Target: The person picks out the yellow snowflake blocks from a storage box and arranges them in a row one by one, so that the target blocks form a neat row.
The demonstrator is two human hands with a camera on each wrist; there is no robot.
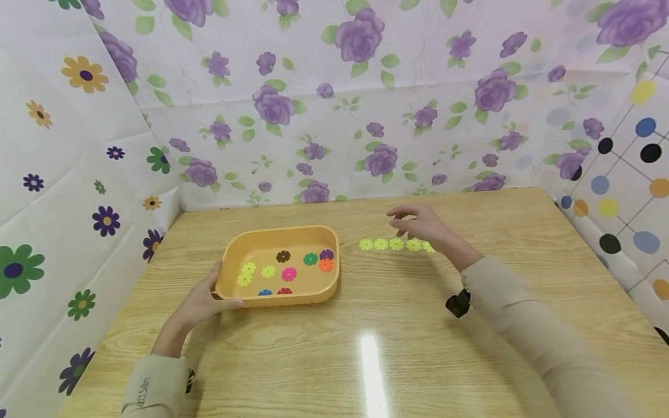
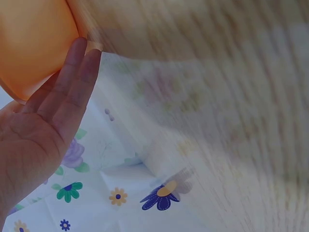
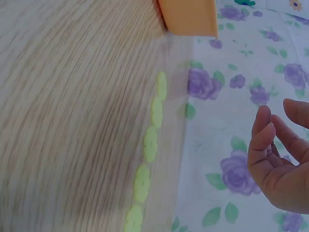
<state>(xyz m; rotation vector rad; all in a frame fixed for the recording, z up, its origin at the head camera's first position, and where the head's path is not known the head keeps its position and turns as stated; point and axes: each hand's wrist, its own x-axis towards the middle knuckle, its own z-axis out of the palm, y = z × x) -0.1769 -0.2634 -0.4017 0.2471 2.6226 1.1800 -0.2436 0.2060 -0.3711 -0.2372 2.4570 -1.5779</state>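
The left hand [image 1: 195, 299] grips the near left corner of 1 orange tray [image 1: 308, 298]. Inside it show 10 discs [image 1: 289, 274], flat, round and notched: 3 yellow, 1 blue, 1 brown, 1 red, 1 pink, 1 green, 1 orange, 1 purple. Right of it, 5 yellow discs [image 1: 396, 244] lie in a row on the table [image 1: 292, 360]; the right hand [image 1: 420, 223] hangs near the row's right end, fingers loosely bent, grasping nothing.

Lettering [image 1: 143, 392] on left sleeve [image 1: 166, 377]: sideways, not surely legible.
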